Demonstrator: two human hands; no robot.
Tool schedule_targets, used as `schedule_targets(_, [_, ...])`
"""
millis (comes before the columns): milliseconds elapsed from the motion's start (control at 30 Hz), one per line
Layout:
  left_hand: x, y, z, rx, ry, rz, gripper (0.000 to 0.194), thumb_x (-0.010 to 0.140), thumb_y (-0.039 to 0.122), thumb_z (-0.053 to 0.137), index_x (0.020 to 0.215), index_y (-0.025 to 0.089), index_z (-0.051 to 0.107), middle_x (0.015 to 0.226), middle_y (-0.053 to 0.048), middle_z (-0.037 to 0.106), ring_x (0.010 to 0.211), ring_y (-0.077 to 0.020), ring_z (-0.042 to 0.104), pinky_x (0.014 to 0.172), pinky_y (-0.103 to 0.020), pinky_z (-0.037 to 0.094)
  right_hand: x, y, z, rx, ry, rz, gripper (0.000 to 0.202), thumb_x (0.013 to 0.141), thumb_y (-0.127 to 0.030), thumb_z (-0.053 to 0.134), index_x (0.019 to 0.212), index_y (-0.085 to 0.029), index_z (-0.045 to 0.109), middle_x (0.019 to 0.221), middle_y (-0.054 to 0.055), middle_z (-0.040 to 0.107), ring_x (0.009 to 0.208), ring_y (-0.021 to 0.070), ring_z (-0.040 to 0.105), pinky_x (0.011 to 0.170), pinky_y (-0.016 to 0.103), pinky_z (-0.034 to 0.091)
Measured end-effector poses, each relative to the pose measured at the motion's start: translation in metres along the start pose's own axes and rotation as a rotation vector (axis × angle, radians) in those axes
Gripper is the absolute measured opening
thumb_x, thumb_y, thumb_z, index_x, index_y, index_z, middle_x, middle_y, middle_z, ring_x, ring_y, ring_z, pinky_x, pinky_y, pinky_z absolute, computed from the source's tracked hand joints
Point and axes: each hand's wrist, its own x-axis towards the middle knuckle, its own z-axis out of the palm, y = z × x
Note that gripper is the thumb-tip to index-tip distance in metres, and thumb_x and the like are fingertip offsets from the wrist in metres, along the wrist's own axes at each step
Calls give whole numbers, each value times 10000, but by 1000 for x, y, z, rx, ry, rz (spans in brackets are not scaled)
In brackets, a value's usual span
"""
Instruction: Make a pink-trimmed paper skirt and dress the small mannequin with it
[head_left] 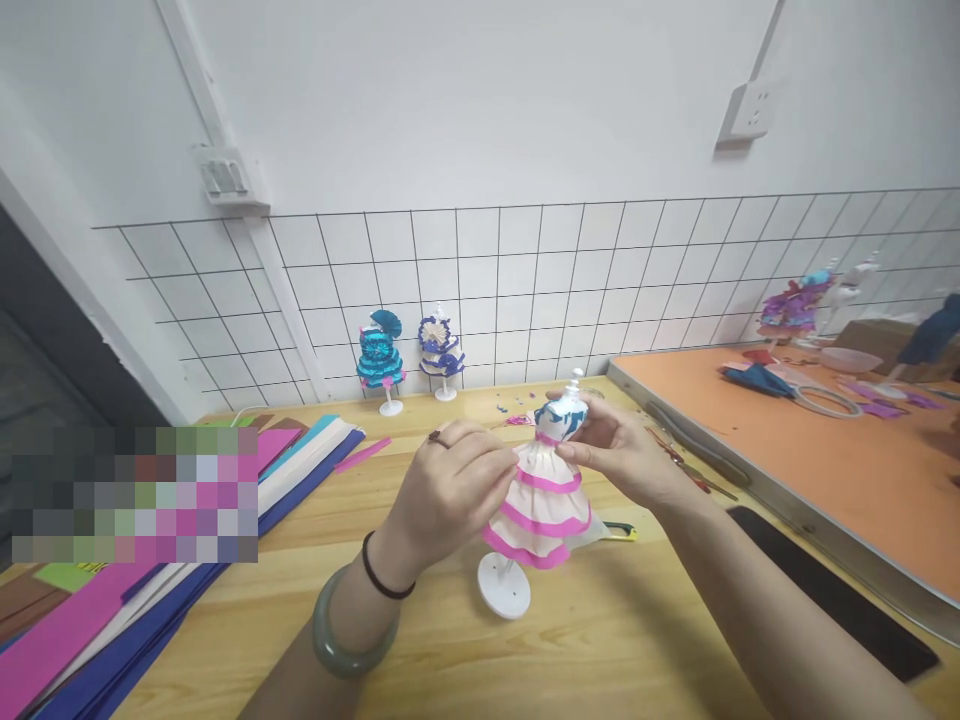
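Observation:
A small white mannequin stand wears a tiered crepe-paper dress (551, 505), cream with pink bands, and a blue-and-white bodice (559, 418). It tilts, its top leaning right, and its round white base (504, 587) shows at the lower left. My right hand (619, 450) grips the bodice from the right, thumb at the front of the waist. On the left, my left hand (457, 485) has its fingers pressed together against the upper skirt; whatever is between the fingertips is hidden. Behind the skirt, partly covered, lies a tool with a yellow-and-black handle (621, 532).
Colored paper sheets (300, 480) lie at the left, beside a pixelated patch. Two dressed mannequins, one teal (380, 355) and one purple-and-cream (441, 350), stand by the wall grid. A black flat object (825, 590) lies right, near the raised orange table (810, 460). Scissors (694, 470) lie there too.

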Motion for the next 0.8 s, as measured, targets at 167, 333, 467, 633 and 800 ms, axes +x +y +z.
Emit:
schedule_targets(167, [0,-1,-1,-16,-31,20,191,770,43,540,890,185,583,808,-27,685,825,-164,597,715,-323,483,4,2,1,26,-7,14,468,733,-292,733,1165,-269,554,952,44,635,850,185,603,714,340,519])
schedule_targets(333, [-2,-3,-1,-18,-73,15,220,755,30,551,914,181,573,871,-37,681,872,-183,582,743,-350,468,6,4,1,45,-9,5,468,733,-283,735,1163,-281,552,954,39,630,842,178,601,725,343,522])
schedule_targets(467, [1,-2,-3,-19,-107,14,210,770,29,518,898,185,577,866,-35,679,876,-177,577,745,-339,461,5,2,2,37,-6,12,445,738,-291,727,1150,-260,562,979,55,634,898,198,603,767,364,525])
schedule_targets(633, [1,-3,-2,11,-127,-41,124,803,74,513,829,177,576,809,-46,664,788,-168,574,712,-333,456,6,2,2,31,1,0,420,733,-288,731,1123,-280,578,971,41,645,869,191,610,735,356,530])
schedule_targets(800, [-3,-7,2,33,-56,11,106,803,73,538,829,172,562,787,-40,665,815,-170,584,724,-331,463,7,0,5,33,28,-10,402,710,-281,746,1081,-247,595,984,53,655,883,189,622,751,347,521])
